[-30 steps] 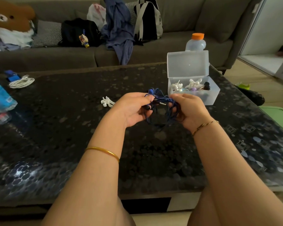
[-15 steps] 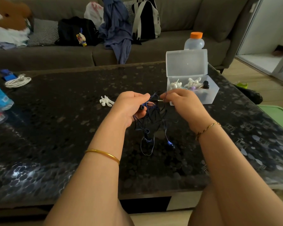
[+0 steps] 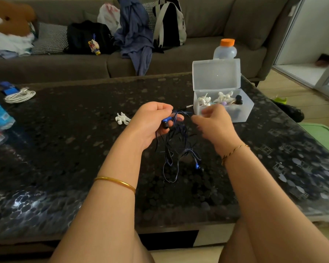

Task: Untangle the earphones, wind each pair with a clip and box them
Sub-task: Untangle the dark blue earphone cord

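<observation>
a: so, status of the blue earphones [image 3: 176, 147]?

b: a second ago they sat as a tight bundle pressed between both hands. now the cord hangs loose below the left hand [image 3: 152, 120], loops trailing down to the tabletop [image 3: 65, 149], one earbud [image 3: 197, 166] low near the surface.

a: hands?

b: left hand is closed around the other earbud and the upper cord, with the jack plug [image 3: 187, 106] sticking out past its fingers. the right hand [image 3: 215, 122] is blurred, fingers half curled just beside the cord; i cannot tell whether it holds a strand.

a: meaning?

b: in my judgement untangling is under way, not finished. the white clip [image 3: 122, 118] lies unused left of the hand, and the open box [image 3: 243, 111] already holds other wound pairs.
</observation>
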Motion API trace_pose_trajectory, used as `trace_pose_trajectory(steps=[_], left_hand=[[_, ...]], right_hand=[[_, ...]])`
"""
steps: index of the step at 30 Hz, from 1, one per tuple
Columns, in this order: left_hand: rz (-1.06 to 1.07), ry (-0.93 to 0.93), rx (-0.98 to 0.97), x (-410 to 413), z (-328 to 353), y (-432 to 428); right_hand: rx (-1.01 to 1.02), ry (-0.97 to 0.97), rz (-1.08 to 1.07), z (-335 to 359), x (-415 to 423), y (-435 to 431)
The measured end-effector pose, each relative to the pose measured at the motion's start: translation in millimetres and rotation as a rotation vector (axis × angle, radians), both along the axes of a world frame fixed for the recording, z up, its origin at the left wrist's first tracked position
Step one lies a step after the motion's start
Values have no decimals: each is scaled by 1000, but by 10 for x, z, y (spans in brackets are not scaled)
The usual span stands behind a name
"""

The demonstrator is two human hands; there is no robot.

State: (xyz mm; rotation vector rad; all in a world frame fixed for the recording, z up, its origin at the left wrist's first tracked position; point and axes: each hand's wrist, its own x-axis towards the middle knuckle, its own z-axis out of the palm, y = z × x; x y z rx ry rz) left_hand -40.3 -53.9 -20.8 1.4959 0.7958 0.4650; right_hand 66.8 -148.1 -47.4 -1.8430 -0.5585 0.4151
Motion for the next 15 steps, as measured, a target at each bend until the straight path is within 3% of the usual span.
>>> trace_pose_trajectory(steps=[2,4,7,10,12,13,15], left_hand=[[-11,33,42,5,7,-4],[-27,55,82,9,-2,-11],[-26,57,115,15,-12,-15],[-13,75,90,14,-17,-21],[12,81,40,5,-10,-17],[30,88,28,1,-9,-8],[55,101,28,0,-17,8]], right_hand=[[70,-209,-100,17,13,-9],[150,-379,-31,83,-10,-27],[43,-478,210,97,-82,-28],[-68,-600,191,69,-94,9],[-39,-480,59,108,-101,27],[58,-303,-25,135,-108,21],[422,286,-151,182,-73,-7]])
